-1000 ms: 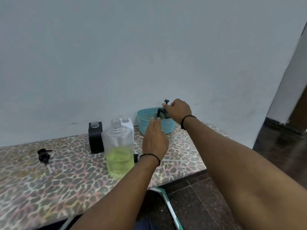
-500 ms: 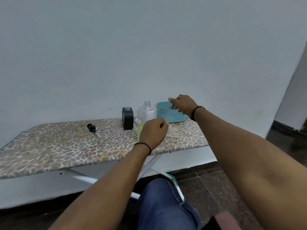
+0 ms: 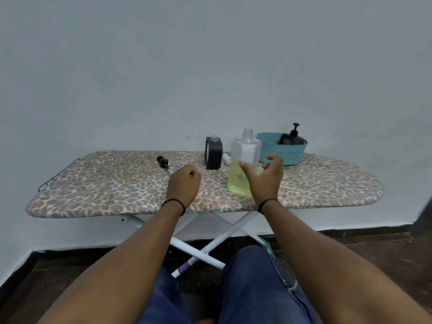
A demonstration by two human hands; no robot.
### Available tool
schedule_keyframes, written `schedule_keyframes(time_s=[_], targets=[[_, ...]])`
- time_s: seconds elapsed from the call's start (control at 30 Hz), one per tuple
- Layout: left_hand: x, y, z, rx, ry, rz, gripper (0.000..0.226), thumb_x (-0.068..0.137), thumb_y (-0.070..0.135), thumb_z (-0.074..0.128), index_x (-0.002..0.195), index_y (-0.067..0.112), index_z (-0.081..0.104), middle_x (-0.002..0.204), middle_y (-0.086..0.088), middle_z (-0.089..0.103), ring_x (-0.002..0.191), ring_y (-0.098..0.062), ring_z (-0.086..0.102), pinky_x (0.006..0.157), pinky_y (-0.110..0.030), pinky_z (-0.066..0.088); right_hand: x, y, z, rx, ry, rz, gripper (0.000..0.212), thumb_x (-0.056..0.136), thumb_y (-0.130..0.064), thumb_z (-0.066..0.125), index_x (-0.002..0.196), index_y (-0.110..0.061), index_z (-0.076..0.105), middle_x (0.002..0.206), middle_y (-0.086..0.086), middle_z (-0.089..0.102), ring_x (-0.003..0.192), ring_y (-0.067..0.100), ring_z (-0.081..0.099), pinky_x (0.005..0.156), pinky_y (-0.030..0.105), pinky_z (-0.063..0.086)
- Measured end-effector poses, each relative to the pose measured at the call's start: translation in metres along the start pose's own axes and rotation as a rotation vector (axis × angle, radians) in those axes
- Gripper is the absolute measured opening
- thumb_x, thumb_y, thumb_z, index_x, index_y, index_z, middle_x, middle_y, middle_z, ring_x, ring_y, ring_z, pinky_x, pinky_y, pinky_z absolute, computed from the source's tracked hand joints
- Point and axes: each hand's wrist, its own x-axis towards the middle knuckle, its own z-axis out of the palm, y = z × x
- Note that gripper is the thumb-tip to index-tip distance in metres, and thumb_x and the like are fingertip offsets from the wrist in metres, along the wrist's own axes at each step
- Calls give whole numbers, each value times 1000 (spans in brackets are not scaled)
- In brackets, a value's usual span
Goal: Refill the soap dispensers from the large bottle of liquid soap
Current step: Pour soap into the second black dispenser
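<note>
Your right hand (image 3: 265, 177) has come away from the teal basket (image 3: 281, 152), where it was reaching a moment ago, and now hangs just in front of the large clear bottle (image 3: 244, 164) with fingers spread and loosely bent, holding nothing. Your left hand (image 3: 184, 183) has dropped back too, and is curled into an empty fist to the left of the bottle. You have also stepped back, so the whole ironing board (image 3: 117, 183) is in view.

That reads as one dispenser finished and put away, with the next pour about to start; the open right hand looks set to take the bottle.

The bottle stands upright and uncapped near the board's front edge, with yellow-green soap filling roughly its lower half. Behind it and to the left stands the black square dispenser (image 3: 213, 153), its neck open and no pump fitted; you cannot tell its level through the dark wall. A white dispenser (image 3: 247, 149) shows only through the bottle. Right of the bottle, the basket holds a dark pump dispenser (image 3: 296, 136), pump on. Far left of the bottle lies a loose black pump head (image 3: 163, 162).
</note>
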Motion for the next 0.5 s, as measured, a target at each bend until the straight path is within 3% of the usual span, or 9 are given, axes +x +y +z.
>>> schedule_keyframes(time_s=[0.07, 0.2, 0.27, 0.37, 0.5], targets=[[6, -13, -1, 13, 25, -22, 22, 96, 13, 53, 75, 7, 56, 66, -8, 56, 59, -19, 46, 59, -36, 41, -22, 5, 13, -33, 96, -187, 48, 80, -53, 70, 102, -21, 43, 94, 1, 46, 86, 20, 45, 76, 42, 46], [26, -33, -9, 6, 103, -65, 18, 99, 15, 52, 98, 11, 69, 77, -1, 63, 65, -18, 54, 62, -32, 44, -54, -12, 56, 28, -143, -444, 22, 90, -34, 64, 88, -22, 46, 83, -3, 44, 74, 17, 43, 65, 35, 42], [36, -41, -15, 8, 132, -66, 22, 102, 17, 48, 106, 16, 69, 84, -3, 68, 70, -23, 61, 64, -39, 51, -58, -23, 83, -3, -241, -459, 17, 89, -27, 65, 97, -17, 54, 91, -1, 51, 84, 16, 49, 73, 32, 45], [53, -53, -24, 22, 224, -58, 25, 105, 17, 40, 108, 17, 66, 89, -5, 68, 70, -25, 60, 61, -41, 51, -46, -36, 120, -120, -245, -300, 43, 87, -22, 67, 124, -8, 50, 120, 8, 51, 113, 23, 48, 97, 34, 43], [78, -71, -40, 19, 347, -104, 18, 103, 17, 44, 110, 16, 61, 83, 0, 59, 63, -14, 50, 54, -29, 36, -15, -41, 151, -252, -148, -31, 79, 89, -24, 67, 148, 0, 21, 150, 20, 28, 141, 36, 25, 117, 44, 26]])
